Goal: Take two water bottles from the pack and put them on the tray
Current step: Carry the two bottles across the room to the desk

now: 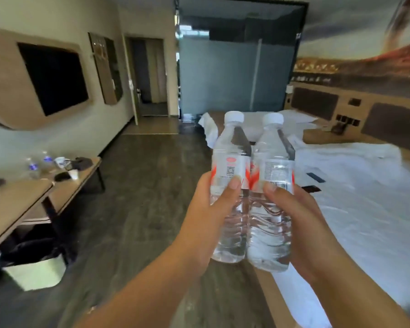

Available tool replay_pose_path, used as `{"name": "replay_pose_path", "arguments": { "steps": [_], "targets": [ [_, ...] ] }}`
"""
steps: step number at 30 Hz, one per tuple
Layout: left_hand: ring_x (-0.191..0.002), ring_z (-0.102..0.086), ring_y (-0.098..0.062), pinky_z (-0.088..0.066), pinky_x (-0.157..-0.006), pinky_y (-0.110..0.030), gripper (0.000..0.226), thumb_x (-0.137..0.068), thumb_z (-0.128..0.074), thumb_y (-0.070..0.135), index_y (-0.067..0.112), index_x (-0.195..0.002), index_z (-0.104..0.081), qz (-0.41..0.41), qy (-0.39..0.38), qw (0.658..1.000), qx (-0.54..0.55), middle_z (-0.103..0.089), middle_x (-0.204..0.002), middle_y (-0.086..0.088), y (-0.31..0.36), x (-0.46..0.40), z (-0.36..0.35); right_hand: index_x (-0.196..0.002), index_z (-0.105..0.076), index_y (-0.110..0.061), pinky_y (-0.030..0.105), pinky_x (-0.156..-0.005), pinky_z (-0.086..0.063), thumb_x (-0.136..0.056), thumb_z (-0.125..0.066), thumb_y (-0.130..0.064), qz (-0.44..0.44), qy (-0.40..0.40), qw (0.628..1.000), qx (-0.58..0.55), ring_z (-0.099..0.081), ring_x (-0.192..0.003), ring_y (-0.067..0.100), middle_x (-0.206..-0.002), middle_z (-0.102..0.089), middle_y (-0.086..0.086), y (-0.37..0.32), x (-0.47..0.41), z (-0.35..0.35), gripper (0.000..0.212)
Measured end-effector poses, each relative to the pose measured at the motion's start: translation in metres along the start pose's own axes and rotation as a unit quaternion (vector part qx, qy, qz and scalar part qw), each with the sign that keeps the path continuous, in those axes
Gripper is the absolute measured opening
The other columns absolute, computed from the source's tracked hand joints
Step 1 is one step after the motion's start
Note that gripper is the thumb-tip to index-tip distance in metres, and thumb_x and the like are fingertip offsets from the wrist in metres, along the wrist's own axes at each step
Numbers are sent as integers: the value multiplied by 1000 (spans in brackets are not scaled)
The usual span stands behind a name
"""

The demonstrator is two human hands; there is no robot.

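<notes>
Both hands, left [206,216] and right [310,233], raised, fingers curled closed.

Two clear plastic water bottles, white screw caps, red-and-white labels, both full. Left one [231,185] and right one [271,197] upright, sides touching, centre of frame, held in the air. Caps on.

The left hand [206,223] grips the left bottle [231,185] and the right hand [317,233] grips the right bottle [271,192]. Both bottles stand upright, side by side and touching, held in the air over the dark floor [137,190], with white caps on. To the right lies a bed [365,197] with white sheets. At left a surface [81,176] carries two more bottles, cups and dark items, with a bin [36,273] beneath.
</notes>
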State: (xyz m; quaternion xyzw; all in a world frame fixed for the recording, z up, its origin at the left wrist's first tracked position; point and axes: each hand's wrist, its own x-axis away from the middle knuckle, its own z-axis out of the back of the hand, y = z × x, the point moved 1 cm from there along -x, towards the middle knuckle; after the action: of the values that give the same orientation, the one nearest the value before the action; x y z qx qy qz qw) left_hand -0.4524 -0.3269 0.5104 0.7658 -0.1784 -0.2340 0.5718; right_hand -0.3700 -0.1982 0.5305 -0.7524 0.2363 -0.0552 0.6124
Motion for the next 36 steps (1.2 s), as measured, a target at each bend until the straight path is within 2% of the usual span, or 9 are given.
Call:
{"name": "replay_pose_path", "arguments": {
  "steps": [6,10,13,15,19,22,26,32,36],
  "targets": [
    [-114,-76,-11,-58,-99,-41,46,-97,-53,58,35,-137,-59,-36,106,993,-21,-77,-127,8,18,-37,153,-117,-75,-16,34,-67,-65,-81,-67,-26,-37,-92,995,-20,-81,-92,28,-104,-83,10,61,-88,-137,39],
    [-116,-75,-12,-57,-100,-42,48,-99,-52,56,33,-140,-58,-51,147,987,-38,-76,-129,7,34,-67,239,-125,-71,-19,49,-85,-62,-78,-71,-30,-64,-125,990,-26,-80,-99,32,-111,-81,10,98,-143,-214,49],
    [-123,-71,-14,-51,-109,-50,51,-101,-52,61,31,-142,-57,-53,175,980,-75,-73,-134,5,40,-91,295,-129,-68,-22,59,-96,-56,-79,-77,-33,-83,-139,986,-39,-77,-106,35,-117,-79,10,125,-181,-260,52],
    [-129,-68,-18,-47,-112,-55,55,-100,-52,67,34,-143,-56,-51,188,977,-85,-70,-139,4,37,-108,328,-127,-69,-25,60,-99,-54,-84,-79,-36,-90,-169,981,-28,-76,-109,33,-119,-79,8,142,-203,-285,46],
    [-130,-66,-9,-46,-112,-53,52,-99,-47,69,43,-144,-53,-46,228,966,-112,-68,-141,13,29,-139,385,-117,-73,-28,51,-90,-59,-77,-71,-38,-110,-210,971,-31,-79,-102,29,-111,-81,5,176,-252,-327,41],
    [-133,-65,-19,-44,-114,-56,57,-99,-49,66,35,-146,-54,-51,258,959,-109,-68,-142,5,23,-167,423,-116,-75,-30,56,-99,-54,-76,-72,-39,-123,-240,962,-40,-78,-107,28,-113,-81,5,203,-291,-358,41],
    [-131,-66,-29,-45,-113,-60,54,-102,-50,63,32,-146,-55,-75,304,944,-102,-68,-142,-2,24,-214,471,-124,-73,-23,60,-103,-51,-91,-66,-29,-138,-282,948,-43,-76,-110,33,-117,-80,10,235,-358,-401,34],
    [-126,-71,-23,-50,-111,-54,43,-106,-49,52,32,-143,-58,-96,382,913,-102,-72,-137,-1,49,-287,528,-125,-71,-25,63,-101,-52,-82,-71,-35,-160,-358,918,-62,-77,-106,36,-115,-80,12,259,-462,-474,45],
    [-118,-73,-7,-58,-99,-33,36,-104,-47,50,41,-137,-60,-109,435,888,-104,-75,-131,11,62,-312,573,-130,-69,-23,62,-102,-51,-88,-70,-33,-188,-412,889,-74,-75,-110,35,-120,-78,12,285,-514,-529,43]
  ]
}}
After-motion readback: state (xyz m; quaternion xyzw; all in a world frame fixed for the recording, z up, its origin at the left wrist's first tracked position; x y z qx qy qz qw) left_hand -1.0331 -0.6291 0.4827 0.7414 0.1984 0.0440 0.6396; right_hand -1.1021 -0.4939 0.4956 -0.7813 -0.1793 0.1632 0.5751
